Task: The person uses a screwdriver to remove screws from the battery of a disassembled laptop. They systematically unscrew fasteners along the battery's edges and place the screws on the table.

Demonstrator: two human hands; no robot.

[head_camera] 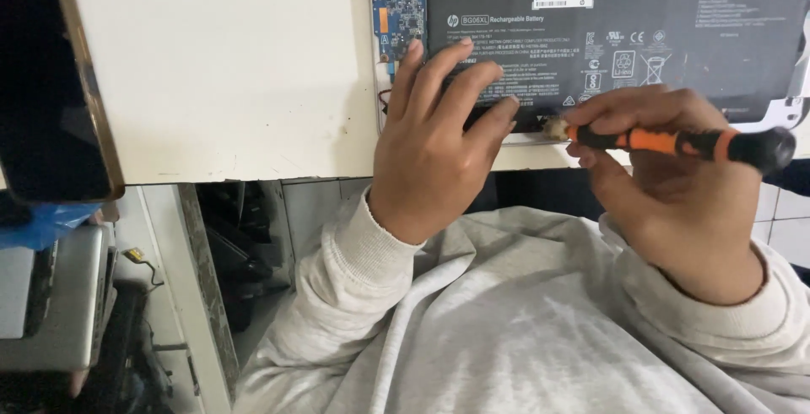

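surface [228, 85] carries opened laptop base [785, 106] at 1 o'clock | flat battery pack [675, 51] in the base, circuit board [396, 9] at its 9 o'clock | left hand [430, 152] on battery's near edge | right hand [666, 178] at 3 o'clock of it, holding screwdriver [675, 140] | phone [51, 85] at 9 o'clock edge

Matt black plastic battery [616, 43], glossy phone screen [46, 85], smooth white tabletop [219, 68], soft grey fleece sleeve [354, 270].

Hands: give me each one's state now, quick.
Left hand: open, fingers spread flat on the black battery.
Right hand: closed around the orange-and-black screwdriver, tip at the battery's near edge.
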